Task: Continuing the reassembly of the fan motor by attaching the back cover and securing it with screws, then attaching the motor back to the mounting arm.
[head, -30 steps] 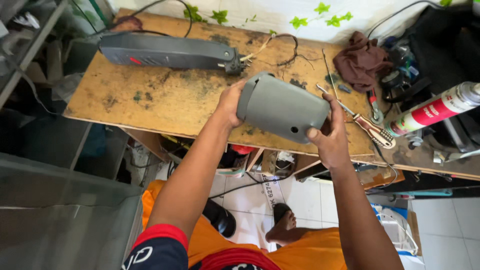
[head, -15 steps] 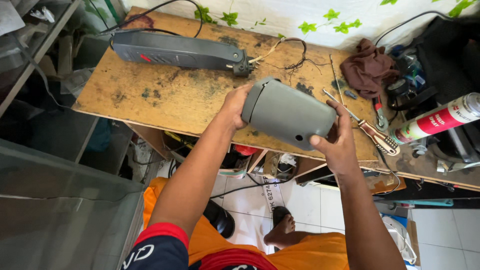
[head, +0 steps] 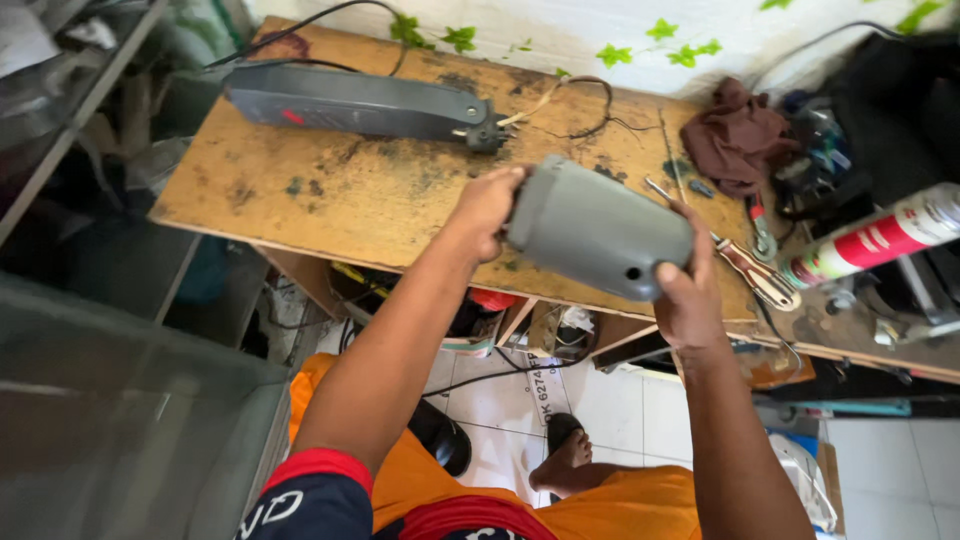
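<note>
Both of my hands hold a grey plastic housing (head: 598,230) above the front edge of a worn wooden workbench (head: 330,205). My left hand (head: 487,210) grips its left end and my right hand (head: 685,290) grips its right end, thumb near a small hole in the shell. A long dark grey device body (head: 350,100) with a cable lies on the bench further back, apart from both hands.
A brown rag (head: 735,140), a screwdriver and pliers (head: 755,265), and a red-and-white spray can (head: 880,240) lie at the right. Dark gear sits at the far right. A glass cabinet (head: 120,420) stands at the left. Below are orange trousers and a tiled floor.
The view has shifted slightly, and the grey housing has tilted a little in my hands, staying over the bench's front edge. Both grips are unchanged.
</note>
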